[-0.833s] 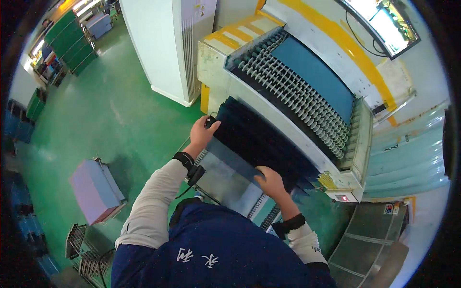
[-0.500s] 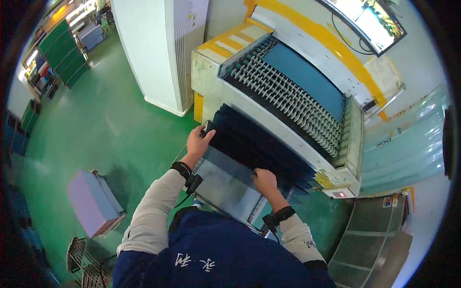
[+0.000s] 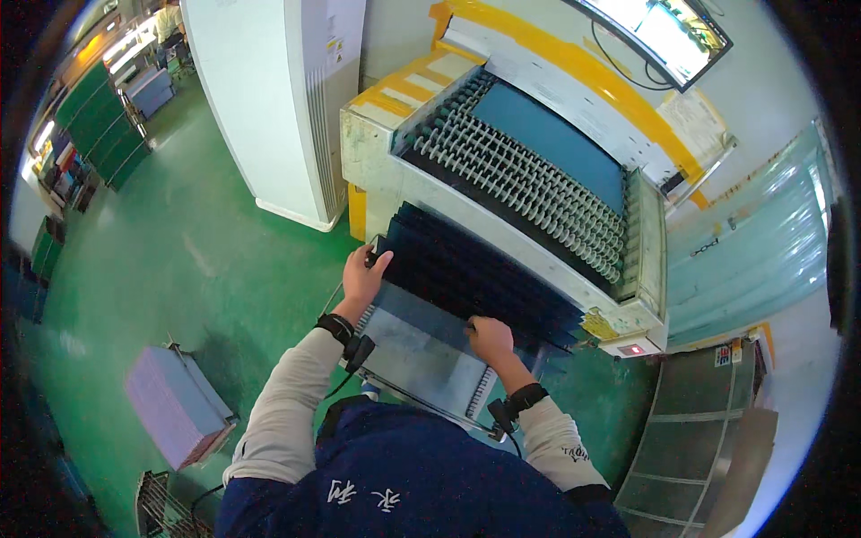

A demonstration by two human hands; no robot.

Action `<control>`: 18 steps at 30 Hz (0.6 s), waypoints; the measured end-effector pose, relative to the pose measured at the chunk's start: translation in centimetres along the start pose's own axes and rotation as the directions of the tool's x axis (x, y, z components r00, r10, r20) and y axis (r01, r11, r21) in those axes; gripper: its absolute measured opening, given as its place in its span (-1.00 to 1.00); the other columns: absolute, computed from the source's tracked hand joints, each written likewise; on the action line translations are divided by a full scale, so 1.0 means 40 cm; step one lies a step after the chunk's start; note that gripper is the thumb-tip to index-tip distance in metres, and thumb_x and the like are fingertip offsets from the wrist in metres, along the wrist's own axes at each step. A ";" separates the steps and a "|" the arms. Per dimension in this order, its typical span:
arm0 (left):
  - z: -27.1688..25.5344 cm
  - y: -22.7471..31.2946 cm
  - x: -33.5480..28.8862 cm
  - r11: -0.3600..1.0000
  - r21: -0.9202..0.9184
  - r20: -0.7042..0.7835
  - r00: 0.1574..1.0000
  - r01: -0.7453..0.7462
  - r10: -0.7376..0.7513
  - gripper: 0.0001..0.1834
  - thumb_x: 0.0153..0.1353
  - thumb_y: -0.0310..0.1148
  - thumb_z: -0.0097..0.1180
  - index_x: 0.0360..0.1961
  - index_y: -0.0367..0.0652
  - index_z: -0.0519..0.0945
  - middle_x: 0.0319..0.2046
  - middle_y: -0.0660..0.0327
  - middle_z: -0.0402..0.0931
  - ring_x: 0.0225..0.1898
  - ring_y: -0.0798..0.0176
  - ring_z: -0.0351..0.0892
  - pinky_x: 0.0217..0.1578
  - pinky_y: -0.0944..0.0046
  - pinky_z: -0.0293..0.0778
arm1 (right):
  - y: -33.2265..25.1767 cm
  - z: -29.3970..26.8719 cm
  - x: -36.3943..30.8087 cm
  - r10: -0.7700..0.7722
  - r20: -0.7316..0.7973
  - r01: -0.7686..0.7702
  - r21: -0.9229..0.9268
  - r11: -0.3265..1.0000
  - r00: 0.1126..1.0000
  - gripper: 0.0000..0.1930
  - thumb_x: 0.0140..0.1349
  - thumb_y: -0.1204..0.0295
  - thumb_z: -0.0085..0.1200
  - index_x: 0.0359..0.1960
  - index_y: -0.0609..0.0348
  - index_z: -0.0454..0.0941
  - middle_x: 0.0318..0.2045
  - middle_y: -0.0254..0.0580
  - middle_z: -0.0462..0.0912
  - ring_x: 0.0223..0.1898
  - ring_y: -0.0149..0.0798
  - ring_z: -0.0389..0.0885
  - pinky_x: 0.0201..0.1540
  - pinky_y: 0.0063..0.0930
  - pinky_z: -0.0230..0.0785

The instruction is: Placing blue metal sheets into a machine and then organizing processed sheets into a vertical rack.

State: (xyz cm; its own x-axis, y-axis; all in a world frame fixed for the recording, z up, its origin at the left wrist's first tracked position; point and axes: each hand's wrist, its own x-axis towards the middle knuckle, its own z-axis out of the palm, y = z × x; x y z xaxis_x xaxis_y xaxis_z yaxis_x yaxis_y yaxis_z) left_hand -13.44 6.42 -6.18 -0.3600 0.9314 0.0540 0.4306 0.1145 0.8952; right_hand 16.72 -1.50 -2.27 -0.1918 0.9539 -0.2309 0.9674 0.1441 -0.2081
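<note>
Several dark, thin panels stand close together, tilted, in a rack with a flat metal base and comb-like toothed side strips. My left hand is closed at their left end, thumb on the near side and fingers curled over the corner. At the near edge, toward the right, my right hand is closed around the nearest dark panel, its fingertips mostly hidden. Just beyond the panels stands a pale machine with rows of rollers and a blue sheet behind them.
A white cabinet stands at the far left of the machine. On the green floor at left is a stack of lilac boards. A monitor hangs upper right, above clear plastic curtains. A grey panelled unit stands at right.
My view has shifted slightly, so the machine sits further left and the board stack lower. Both hands keep their places on the dark panels.
</note>
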 end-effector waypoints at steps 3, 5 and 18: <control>-0.005 -0.005 -0.005 1.000 -0.009 0.002 1.000 0.003 -0.002 -0.35 0.13 0.06 0.31 0.03 -0.30 0.58 -0.11 -0.04 0.57 -0.10 0.00 0.60 -0.07 0.15 0.51 | -0.013 -0.009 -0.005 0.024 0.007 -0.024 -0.002 1.000 1.000 -0.74 0.16 0.24 0.16 -0.17 0.06 0.67 -0.20 -0.02 0.70 -0.14 0.07 0.66 -0.08 -0.07 0.50; -0.001 -0.017 -0.004 0.999 -0.032 -0.012 1.000 -0.009 0.008 -0.36 0.13 0.05 0.32 0.02 -0.30 0.58 -0.10 -0.03 0.58 -0.10 0.01 0.60 -0.07 0.15 0.51 | -0.006 -0.001 -0.002 0.004 -0.006 -0.004 0.000 1.000 1.000 -0.74 0.16 0.24 0.15 -0.18 0.06 0.67 -0.20 -0.03 0.70 -0.14 0.07 0.66 -0.07 -0.07 0.50; 0.011 -0.009 0.009 0.999 0.002 -0.046 0.998 -0.034 0.034 -0.35 0.14 0.08 0.30 0.00 -0.31 0.58 -0.13 -0.01 0.57 -0.10 -0.01 0.58 -0.11 0.14 0.49 | -0.004 -0.011 0.005 -0.031 -0.078 0.029 -0.026 0.999 0.996 -0.78 0.15 0.23 0.17 -0.28 0.07 0.65 -0.29 -0.08 0.70 -0.20 0.06 0.67 -0.13 -0.06 0.51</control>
State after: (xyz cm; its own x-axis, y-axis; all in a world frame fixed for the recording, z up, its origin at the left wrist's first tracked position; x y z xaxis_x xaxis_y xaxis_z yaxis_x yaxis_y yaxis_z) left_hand -13.38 6.87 -6.68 -0.3832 0.9178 0.1044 0.4440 0.0839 0.8921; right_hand 16.59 -1.21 -1.85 -0.2082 0.9667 -0.1491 0.9655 0.1787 -0.1896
